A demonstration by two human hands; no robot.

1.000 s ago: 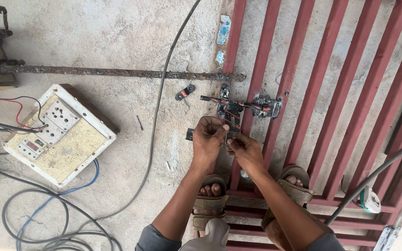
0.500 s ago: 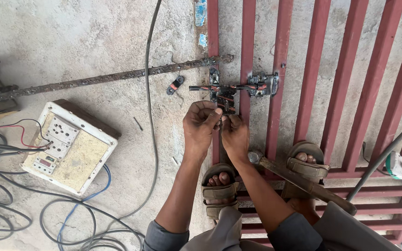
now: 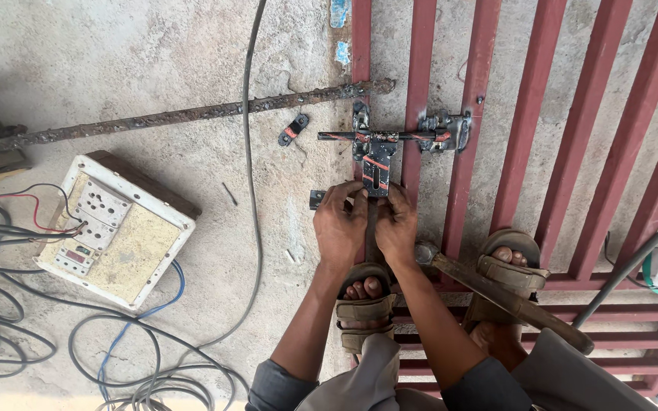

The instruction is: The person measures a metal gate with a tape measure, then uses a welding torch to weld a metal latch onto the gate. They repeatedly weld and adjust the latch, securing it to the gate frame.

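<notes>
Both hands sit side by side at the centre of the view, pressed against a dark red painted metal gate lying flat on the grey concrete floor. The left hand and the right hand are curled narrow, fingers bent down onto a black steel sliding-bolt latch plate with red paint smears, which lies across a gate bar just at 12 o'clock from the knuckles; whether they grip it or only press it I cannot tell. A small black metal bracket lies loose on the floor at 11 o'clock. A wooden-handled hammer rests at 4 o'clock, beside the sandalled feet. A long rusty iron rod runs across the floor at 10 o'clock. A white wooden switchboard box with sockets and tangled cables sits at 9 o'clock.
</notes>
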